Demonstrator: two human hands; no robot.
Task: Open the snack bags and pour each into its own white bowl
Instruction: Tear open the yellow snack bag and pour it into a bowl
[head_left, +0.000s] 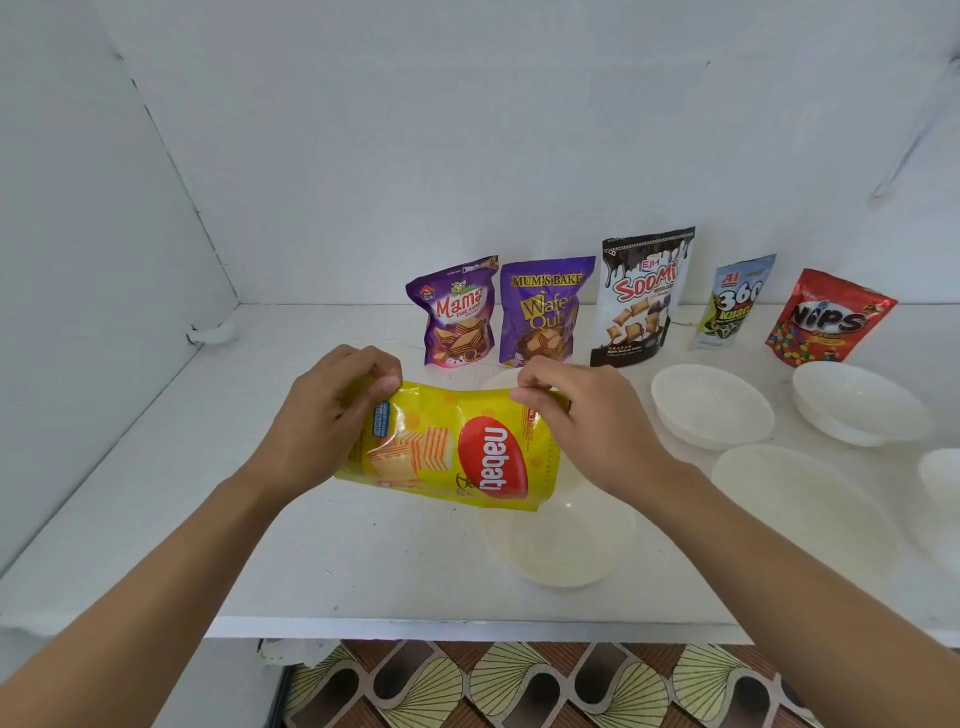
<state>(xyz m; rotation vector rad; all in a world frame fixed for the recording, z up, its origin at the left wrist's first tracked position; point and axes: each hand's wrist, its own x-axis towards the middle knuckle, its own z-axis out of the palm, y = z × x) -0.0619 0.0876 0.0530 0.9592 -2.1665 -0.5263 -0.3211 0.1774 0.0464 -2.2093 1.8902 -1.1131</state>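
A white table (156, 493) stands against plain white walls (467, 130), above a fan-patterned tiled floor (519, 686).

Yellow Nabati bag (452, 447) held sideways over a white bowl (571, 551). Five more bags (641, 296) upright behind, spare bowls (711, 405) right.

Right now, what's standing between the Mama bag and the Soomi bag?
The purple Mum's Bake bag stands between the Mama bag and the Soomi bag, seen in the head view.
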